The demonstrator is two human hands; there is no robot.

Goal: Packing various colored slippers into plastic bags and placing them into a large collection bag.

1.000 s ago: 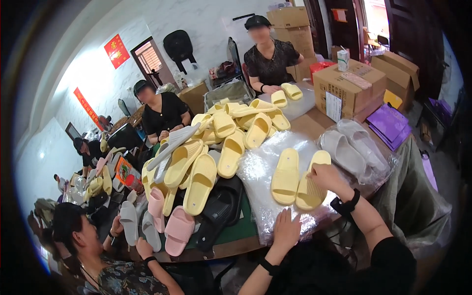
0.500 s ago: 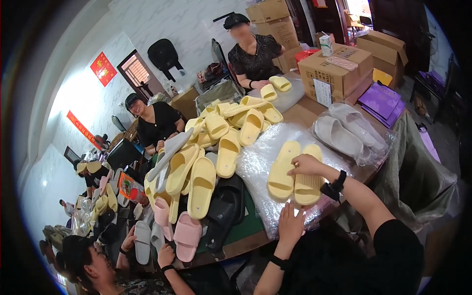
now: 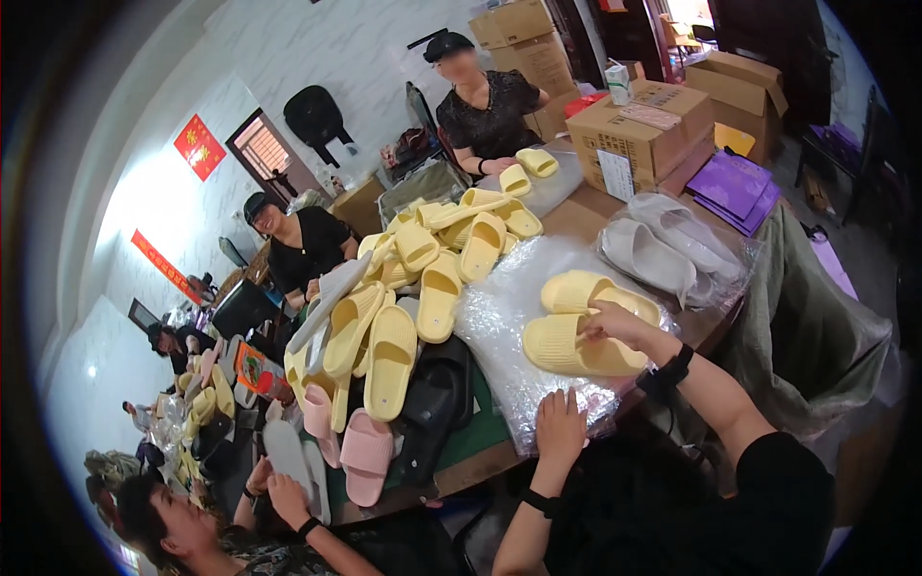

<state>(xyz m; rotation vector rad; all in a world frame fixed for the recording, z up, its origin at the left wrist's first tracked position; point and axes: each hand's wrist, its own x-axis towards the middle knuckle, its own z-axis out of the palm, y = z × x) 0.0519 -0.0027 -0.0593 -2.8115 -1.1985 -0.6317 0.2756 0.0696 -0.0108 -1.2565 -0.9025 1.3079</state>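
A pair of yellow slippers lies across the stack of clear plastic bags (image 3: 495,336) in front of me. My right hand (image 3: 619,324) is closed, its fingers gripping the nearer yellow slipper (image 3: 552,348) at the inner edge of its ribbed strap. Just behind that one sits the farther yellow slipper (image 3: 576,289), partly covered by my fingers. Flat on the front edge of the bags rests my left hand (image 3: 561,427), fingers stretched out and holding nothing.
To the left rises a heap of yellow slippers (image 3: 392,360), with pink slippers (image 3: 367,456) and black slippers (image 3: 437,389) near it. Bagged grey slippers (image 3: 648,252), purple bags (image 3: 735,187) and a carton (image 3: 634,144) stand right. Co-workers sit around the table.
The yellow pair has turned from pointing toward me to lying sideways, my right hand turning with it. My left hand stays at the bags' edge. The near-left co-worker's hands have come together at grey slippers.
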